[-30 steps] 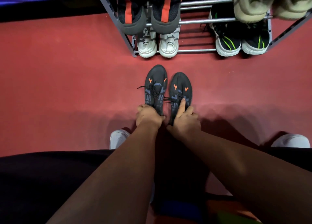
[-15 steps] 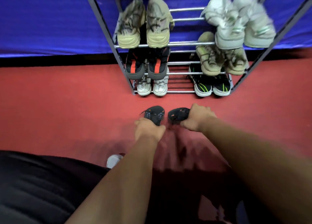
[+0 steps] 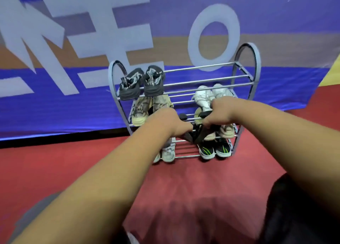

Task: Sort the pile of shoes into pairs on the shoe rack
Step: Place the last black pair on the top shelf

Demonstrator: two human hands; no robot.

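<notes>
Aloft, left hand (image 3: 172,124), right hand (image 3: 219,114), gripping dark shoes (image 3: 199,134)

A blue banner (image 3: 55,105) fills the background, hanging upright and slightly blurred. Large pale block letters (image 3: 103,32) run across the banner's upper left, and a ring-shaped letter (image 3: 193,41) stands to their right. A tan band (image 3: 285,48) crosses the banner behind the letters. A black strip (image 3: 55,138) runs along the banner's bottom edge. Red floor (image 3: 55,170) spreads from that strip toward the camera. At the banner's right end sits a yellow wedge (image 3: 330,78). On the floor far below the banner's left part lies a blurred grey patch (image 3: 31,212), too unclear to identify.
</notes>
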